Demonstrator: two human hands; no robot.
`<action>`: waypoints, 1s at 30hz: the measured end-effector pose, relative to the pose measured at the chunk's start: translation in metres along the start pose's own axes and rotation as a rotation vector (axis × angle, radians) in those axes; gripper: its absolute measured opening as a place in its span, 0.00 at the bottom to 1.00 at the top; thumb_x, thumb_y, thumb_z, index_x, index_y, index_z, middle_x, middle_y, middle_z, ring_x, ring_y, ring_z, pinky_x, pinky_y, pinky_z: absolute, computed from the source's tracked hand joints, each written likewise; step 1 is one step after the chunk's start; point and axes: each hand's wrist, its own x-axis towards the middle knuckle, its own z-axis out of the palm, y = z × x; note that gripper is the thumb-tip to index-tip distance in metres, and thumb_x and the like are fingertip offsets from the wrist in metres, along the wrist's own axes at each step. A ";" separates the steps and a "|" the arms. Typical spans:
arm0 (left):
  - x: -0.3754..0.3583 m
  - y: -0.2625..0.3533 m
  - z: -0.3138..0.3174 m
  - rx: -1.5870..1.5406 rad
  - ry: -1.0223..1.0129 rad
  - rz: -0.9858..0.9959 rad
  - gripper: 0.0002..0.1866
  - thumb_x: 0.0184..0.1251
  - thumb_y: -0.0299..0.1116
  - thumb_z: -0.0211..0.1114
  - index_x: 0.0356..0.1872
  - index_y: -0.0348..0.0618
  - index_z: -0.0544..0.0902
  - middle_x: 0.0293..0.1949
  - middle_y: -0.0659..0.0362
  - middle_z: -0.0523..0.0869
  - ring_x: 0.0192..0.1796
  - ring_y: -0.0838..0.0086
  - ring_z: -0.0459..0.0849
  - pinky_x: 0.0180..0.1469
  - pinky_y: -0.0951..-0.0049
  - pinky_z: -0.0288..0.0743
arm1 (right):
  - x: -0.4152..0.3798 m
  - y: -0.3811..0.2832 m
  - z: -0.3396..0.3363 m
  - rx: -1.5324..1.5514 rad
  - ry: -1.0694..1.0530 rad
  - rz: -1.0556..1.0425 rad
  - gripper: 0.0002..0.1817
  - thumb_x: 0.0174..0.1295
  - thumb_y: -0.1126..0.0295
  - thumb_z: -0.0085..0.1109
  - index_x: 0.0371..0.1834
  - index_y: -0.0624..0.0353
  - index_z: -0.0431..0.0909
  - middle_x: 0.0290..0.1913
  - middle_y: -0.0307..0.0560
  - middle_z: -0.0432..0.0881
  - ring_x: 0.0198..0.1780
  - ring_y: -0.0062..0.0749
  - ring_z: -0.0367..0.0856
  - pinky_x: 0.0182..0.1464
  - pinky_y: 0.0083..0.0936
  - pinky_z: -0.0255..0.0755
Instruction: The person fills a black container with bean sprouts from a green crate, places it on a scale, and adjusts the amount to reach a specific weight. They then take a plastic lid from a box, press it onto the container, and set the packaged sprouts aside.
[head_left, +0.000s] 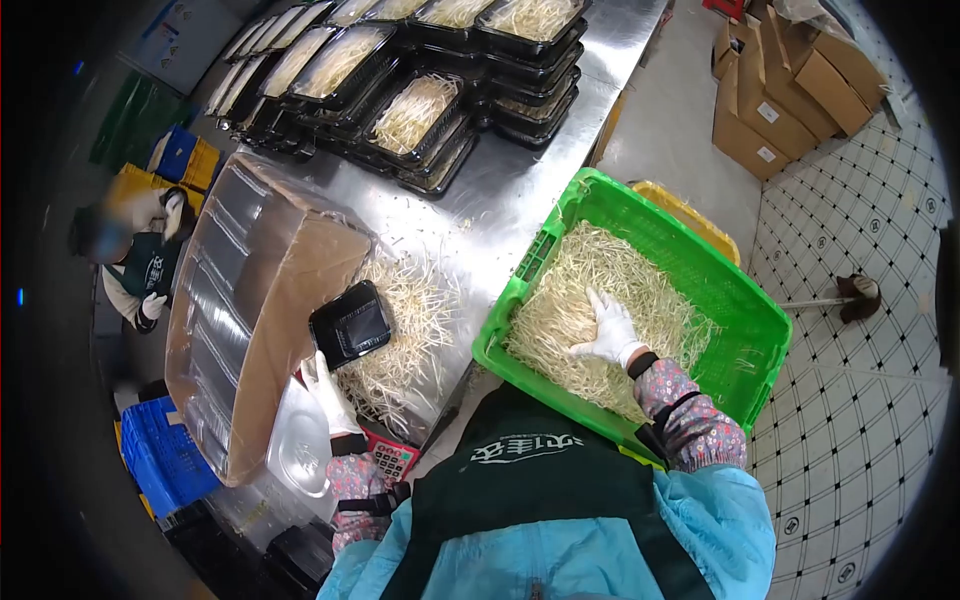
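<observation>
My left hand (330,398), in a white glove, grips the lower edge of a black plastic tray (350,325). The tray is bare inside and sits over a loose pile of bean sprouts (415,350) on the metal table. My right hand (610,332), also gloved, lies on the bean sprouts (560,310) heaped in a green crate (755,350). Its thumb stands apart from the other fingers, and some fingertips sink among the sprouts. A red-framed device with buttons (392,458), perhaps a scale, shows beside my left forearm.
Stacked black trays of sprouts (415,115) cover the far end of the steel table (450,215). A large carton lined with plastic (270,330) stands left, near clear lids (300,440). Another person (145,260) is at far left. Cardboard boxes (775,110) lie upper right.
</observation>
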 end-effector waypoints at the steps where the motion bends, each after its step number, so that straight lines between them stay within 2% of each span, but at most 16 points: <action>1: 0.004 -0.001 0.003 -0.015 0.016 -0.081 0.36 0.70 0.46 0.67 0.74 0.46 0.64 0.72 0.57 0.68 0.73 0.65 0.65 0.69 0.58 0.61 | 0.001 0.003 0.004 -0.029 -0.023 -0.019 0.78 0.34 0.33 0.78 0.83 0.54 0.36 0.78 0.72 0.50 0.78 0.65 0.52 0.77 0.53 0.49; 4: 0.004 0.006 0.019 -0.032 0.104 -0.217 0.34 0.68 0.50 0.69 0.69 0.47 0.70 0.65 0.59 0.76 0.66 0.67 0.71 0.64 0.59 0.66 | 0.004 -0.005 -0.003 -0.072 -0.063 0.020 0.78 0.34 0.34 0.79 0.83 0.54 0.36 0.78 0.72 0.50 0.78 0.65 0.52 0.76 0.54 0.51; 5: 0.004 0.006 0.022 -0.028 0.065 -0.219 0.29 0.65 0.51 0.70 0.62 0.48 0.77 0.57 0.60 0.80 0.56 0.67 0.75 0.59 0.56 0.69 | 0.008 -0.003 0.001 -0.124 -0.018 0.014 0.72 0.36 0.39 0.79 0.82 0.55 0.44 0.75 0.70 0.58 0.75 0.61 0.60 0.73 0.49 0.60; 6: 0.005 0.004 0.028 -0.078 0.081 -0.215 0.22 0.65 0.47 0.72 0.54 0.48 0.80 0.50 0.60 0.81 0.50 0.68 0.76 0.54 0.53 0.71 | 0.014 0.001 0.001 -0.125 -0.012 0.002 0.72 0.36 0.39 0.79 0.82 0.55 0.44 0.75 0.70 0.58 0.75 0.61 0.60 0.73 0.49 0.60; 8: 0.032 -0.031 0.020 -0.156 0.093 -0.238 0.19 0.63 0.40 0.72 0.52 0.47 0.80 0.50 0.59 0.81 0.50 0.69 0.76 0.51 0.52 0.73 | 0.029 0.010 0.005 0.000 -0.108 0.066 0.63 0.39 0.51 0.79 0.79 0.54 0.52 0.68 0.67 0.70 0.67 0.56 0.72 0.66 0.42 0.70; 9: 0.049 -0.045 0.018 -0.187 0.154 -0.302 0.14 0.62 0.34 0.71 0.48 0.46 0.81 0.46 0.60 0.84 0.45 0.69 0.79 0.47 0.50 0.74 | 0.033 0.021 0.014 0.008 0.022 0.026 0.55 0.40 0.55 0.77 0.75 0.55 0.61 0.59 0.63 0.80 0.59 0.52 0.81 0.59 0.37 0.76; 12: 0.035 -0.033 0.024 -0.360 0.202 -0.250 0.07 0.62 0.31 0.69 0.38 0.44 0.81 0.35 0.60 0.85 0.34 0.67 0.83 0.41 0.61 0.78 | 0.029 0.039 -0.003 0.105 0.100 0.001 0.52 0.39 0.55 0.77 0.73 0.56 0.65 0.54 0.64 0.82 0.54 0.53 0.83 0.58 0.38 0.76; 13: 0.028 -0.026 0.026 -0.370 0.209 -0.246 0.07 0.62 0.31 0.69 0.38 0.44 0.81 0.35 0.60 0.85 0.34 0.67 0.83 0.41 0.61 0.78 | 0.016 0.030 -0.030 0.124 0.006 0.057 0.54 0.41 0.53 0.76 0.74 0.58 0.62 0.58 0.62 0.81 0.58 0.51 0.81 0.61 0.37 0.74; 18: -0.014 0.005 0.033 -0.511 0.211 0.000 0.06 0.62 0.29 0.67 0.37 0.41 0.81 0.37 0.58 0.85 0.37 0.68 0.83 0.44 0.66 0.79 | 0.001 0.051 -0.039 0.233 0.048 0.032 0.54 0.40 0.51 0.75 0.76 0.53 0.62 0.54 0.61 0.83 0.56 0.52 0.83 0.59 0.38 0.76; 20: -0.018 0.015 0.038 -0.568 0.180 0.015 0.07 0.65 0.28 0.66 0.41 0.37 0.81 0.42 0.56 0.86 0.43 0.69 0.83 0.50 0.69 0.78 | -0.005 0.048 -0.048 0.031 0.007 -0.003 0.55 0.41 0.52 0.75 0.76 0.52 0.61 0.52 0.60 0.84 0.54 0.53 0.84 0.57 0.39 0.77; 22: -0.061 0.050 0.060 -0.298 0.262 0.288 0.10 0.69 0.26 0.64 0.48 0.33 0.81 0.48 0.54 0.85 0.50 0.69 0.82 0.58 0.70 0.75 | -0.014 0.040 -0.064 0.021 0.030 -0.027 0.55 0.41 0.55 0.74 0.77 0.54 0.60 0.51 0.60 0.85 0.52 0.53 0.84 0.56 0.39 0.77; 25: -0.109 0.099 0.097 -0.143 0.115 0.591 0.20 0.74 0.26 0.59 0.64 0.33 0.75 0.63 0.49 0.78 0.67 0.63 0.74 0.73 0.65 0.62 | -0.029 0.004 -0.105 -0.127 0.214 -0.233 0.49 0.44 0.63 0.70 0.74 0.64 0.62 0.45 0.58 0.85 0.48 0.51 0.85 0.50 0.39 0.79; 26: -0.128 0.118 0.107 0.143 0.120 0.763 0.22 0.73 0.26 0.58 0.67 0.35 0.72 0.68 0.48 0.74 0.72 0.60 0.69 0.75 0.62 0.57 | -0.025 -0.007 -0.110 -0.141 0.224 -0.255 0.49 0.44 0.63 0.70 0.74 0.64 0.62 0.45 0.58 0.85 0.48 0.51 0.85 0.50 0.39 0.79; 28: -0.168 0.150 0.129 0.460 0.112 1.047 0.25 0.75 0.28 0.55 0.72 0.38 0.67 0.72 0.47 0.68 0.76 0.55 0.62 0.78 0.58 0.52 | -0.016 -0.034 -0.121 -0.325 0.334 -0.356 0.47 0.45 0.64 0.69 0.73 0.63 0.62 0.45 0.60 0.85 0.49 0.52 0.84 0.51 0.40 0.79; 29: -0.183 0.161 0.138 0.483 0.054 1.108 0.27 0.73 0.29 0.56 0.72 0.38 0.67 0.74 0.45 0.65 0.78 0.49 0.57 0.79 0.53 0.47 | -0.020 -0.057 -0.131 -0.354 0.354 -0.394 0.35 0.46 0.69 0.64 0.62 0.66 0.71 0.42 0.59 0.84 0.46 0.51 0.84 0.47 0.42 0.79; 30: -0.193 0.165 0.146 0.512 0.006 1.190 0.28 0.73 0.31 0.56 0.73 0.39 0.67 0.75 0.44 0.63 0.78 0.43 0.55 0.78 0.49 0.47 | -0.021 -0.080 -0.137 -0.366 0.366 -0.425 0.35 0.46 0.69 0.64 0.62 0.66 0.71 0.42 0.59 0.84 0.46 0.51 0.84 0.47 0.42 0.79</action>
